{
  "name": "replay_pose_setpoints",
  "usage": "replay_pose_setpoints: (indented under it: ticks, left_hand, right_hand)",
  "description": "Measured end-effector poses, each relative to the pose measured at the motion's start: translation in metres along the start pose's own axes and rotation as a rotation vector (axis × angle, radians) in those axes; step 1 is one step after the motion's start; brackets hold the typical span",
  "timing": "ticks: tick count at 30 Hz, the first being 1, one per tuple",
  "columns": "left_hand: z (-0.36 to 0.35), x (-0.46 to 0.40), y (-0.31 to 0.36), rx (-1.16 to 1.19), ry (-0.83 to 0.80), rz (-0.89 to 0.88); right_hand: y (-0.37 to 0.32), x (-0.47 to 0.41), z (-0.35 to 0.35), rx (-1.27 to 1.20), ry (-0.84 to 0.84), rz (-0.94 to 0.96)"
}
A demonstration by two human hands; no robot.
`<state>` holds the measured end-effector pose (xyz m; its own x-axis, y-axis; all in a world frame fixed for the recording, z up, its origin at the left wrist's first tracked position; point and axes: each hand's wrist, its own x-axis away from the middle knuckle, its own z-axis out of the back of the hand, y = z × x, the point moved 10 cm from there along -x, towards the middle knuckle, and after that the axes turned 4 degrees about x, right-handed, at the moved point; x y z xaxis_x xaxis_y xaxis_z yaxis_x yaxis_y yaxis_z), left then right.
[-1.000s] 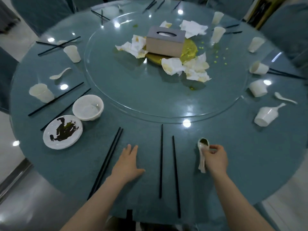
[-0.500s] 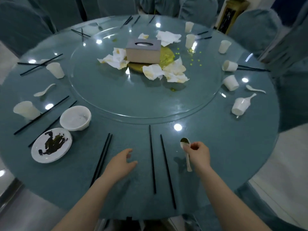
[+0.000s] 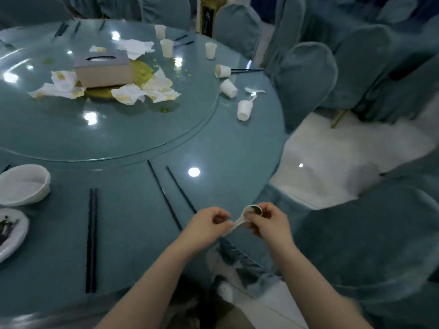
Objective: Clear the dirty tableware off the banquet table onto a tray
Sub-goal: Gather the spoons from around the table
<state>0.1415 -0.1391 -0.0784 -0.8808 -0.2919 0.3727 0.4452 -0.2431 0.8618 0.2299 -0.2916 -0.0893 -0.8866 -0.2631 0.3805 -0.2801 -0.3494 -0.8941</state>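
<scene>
At the near edge of the counter (image 3: 142, 233), both hands grip one soiled white spoon (image 3: 247, 218), the left hand (image 3: 209, 225) pinching its handle and the right hand (image 3: 270, 224) its bowl, so collecting is under way; next it needs carrying to a tray, none visible.

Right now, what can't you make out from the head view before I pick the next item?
- Tray: none in view.
- Stained plate: cut off by the left edge.
- Spoon: handle partly hidden by the left hand and right hand.
- Far chopsticks: blurred, count unclear.
- Bowl: contents unclear.
</scene>
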Motion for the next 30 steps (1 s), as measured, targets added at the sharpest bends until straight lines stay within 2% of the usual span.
replay_pose_setpoints:
  ticks: [3, 9, 13, 17, 23, 30]
  left_hand:
    - [-0.050, 0.003, 0.031, -0.124, -0.102, -0.077]
    - [-0.134, 0.008, 0.091, -0.244, -0.162, -0.226]
    - [-0.207, 0.009, 0.136, -0.263, -0.197, -0.293]
    - [-0.283, 0.012, 0.188, -0.034, -0.244, -0.262]
    - [-0.363, -0.003, 0.247, 0.273, -0.153, -0.182]
    - [-0.387, -0.052, 0.262, 0.428, 0.014, -0.077]
  right_hand:
    - [0.000, 0.020, 0.054, 0.013, 0.078, 0.029]
    - [0.009, 0.047, 0.145, -0.064, 0.154, 0.065]
    - [0.017, 0.060, 0.230, -0.121, 0.206, 0.104]
    - [0.041, 0.066, 0.344, -0.175, 0.282, 0.094]
    - [0.074, 0.062, 0.506, -0.198, 0.336, 0.058]
    - [0.080, 0.013, 0.601, -0.259, 0.313, 0.054]
